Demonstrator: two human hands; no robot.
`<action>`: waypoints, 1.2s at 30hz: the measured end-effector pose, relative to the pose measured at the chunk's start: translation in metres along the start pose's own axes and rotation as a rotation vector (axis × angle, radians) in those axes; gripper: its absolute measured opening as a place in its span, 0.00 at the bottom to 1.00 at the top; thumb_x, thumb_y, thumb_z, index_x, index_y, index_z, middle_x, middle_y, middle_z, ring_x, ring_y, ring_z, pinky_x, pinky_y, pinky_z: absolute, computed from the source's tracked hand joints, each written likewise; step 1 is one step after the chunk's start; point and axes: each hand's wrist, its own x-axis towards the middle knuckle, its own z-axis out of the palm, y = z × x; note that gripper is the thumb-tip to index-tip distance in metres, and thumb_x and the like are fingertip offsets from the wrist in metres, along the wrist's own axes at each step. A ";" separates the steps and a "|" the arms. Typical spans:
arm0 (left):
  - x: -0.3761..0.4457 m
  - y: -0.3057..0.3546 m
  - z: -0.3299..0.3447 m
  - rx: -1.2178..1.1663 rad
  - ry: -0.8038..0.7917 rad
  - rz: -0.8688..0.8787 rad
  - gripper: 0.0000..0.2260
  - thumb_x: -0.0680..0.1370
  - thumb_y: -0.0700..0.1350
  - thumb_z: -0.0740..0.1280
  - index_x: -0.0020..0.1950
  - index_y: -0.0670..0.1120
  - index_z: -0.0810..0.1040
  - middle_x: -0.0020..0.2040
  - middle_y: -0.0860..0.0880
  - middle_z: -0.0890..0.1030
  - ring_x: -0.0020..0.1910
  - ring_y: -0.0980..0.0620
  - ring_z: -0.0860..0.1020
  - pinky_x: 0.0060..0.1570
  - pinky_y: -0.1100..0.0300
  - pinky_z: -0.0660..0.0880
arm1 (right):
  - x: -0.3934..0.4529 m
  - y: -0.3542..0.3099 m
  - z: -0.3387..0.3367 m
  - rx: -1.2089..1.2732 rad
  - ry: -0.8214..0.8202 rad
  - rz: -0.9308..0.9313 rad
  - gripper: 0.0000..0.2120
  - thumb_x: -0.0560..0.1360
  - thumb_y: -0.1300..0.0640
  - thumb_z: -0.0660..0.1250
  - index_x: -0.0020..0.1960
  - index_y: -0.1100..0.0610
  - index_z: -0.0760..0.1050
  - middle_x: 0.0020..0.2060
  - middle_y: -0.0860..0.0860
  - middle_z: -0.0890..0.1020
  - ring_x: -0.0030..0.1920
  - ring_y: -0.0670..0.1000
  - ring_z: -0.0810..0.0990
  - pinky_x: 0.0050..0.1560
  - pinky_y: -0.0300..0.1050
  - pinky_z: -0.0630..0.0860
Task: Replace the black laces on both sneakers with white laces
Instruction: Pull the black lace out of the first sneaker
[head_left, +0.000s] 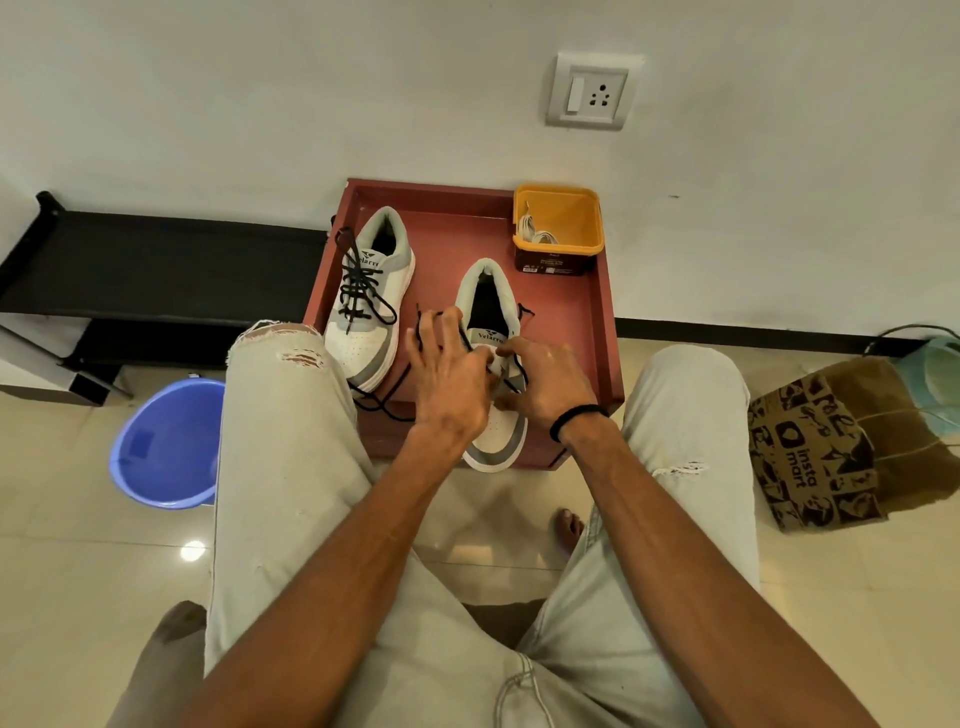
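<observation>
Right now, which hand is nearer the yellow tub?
Right. The right hand is on the near sneaker, below the yellow tub; the left hand works farther left.

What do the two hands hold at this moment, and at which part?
Both the left hand and the right hand pinch the black lace of the nearer sneaker, at its eyelet rows; the exact contact points are hidden.

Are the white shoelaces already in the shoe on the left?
No, the left sneaker is laced with black laces, and the white laces lie in the yellow container.
</observation>
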 end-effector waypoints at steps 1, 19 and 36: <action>0.000 -0.001 0.001 0.024 0.005 -0.001 0.11 0.74 0.52 0.75 0.55 0.53 0.84 0.73 0.43 0.63 0.75 0.35 0.59 0.73 0.34 0.57 | 0.000 0.001 0.000 -0.002 -0.005 0.002 0.31 0.64 0.48 0.82 0.65 0.47 0.76 0.58 0.49 0.84 0.58 0.56 0.81 0.60 0.57 0.79; -0.002 -0.050 -0.044 -1.492 0.325 -0.527 0.10 0.87 0.47 0.57 0.59 0.41 0.70 0.45 0.41 0.86 0.47 0.39 0.85 0.55 0.47 0.82 | -0.006 0.006 0.005 0.006 -0.061 0.050 0.33 0.65 0.49 0.82 0.68 0.45 0.74 0.63 0.51 0.82 0.62 0.59 0.78 0.63 0.56 0.77; 0.044 -0.071 -0.135 -0.755 0.147 -0.013 0.12 0.86 0.49 0.60 0.56 0.41 0.74 0.42 0.43 0.76 0.37 0.55 0.71 0.37 0.56 0.71 | -0.003 0.004 0.001 0.048 -0.064 0.073 0.31 0.63 0.47 0.83 0.64 0.44 0.76 0.62 0.46 0.81 0.60 0.58 0.77 0.62 0.55 0.76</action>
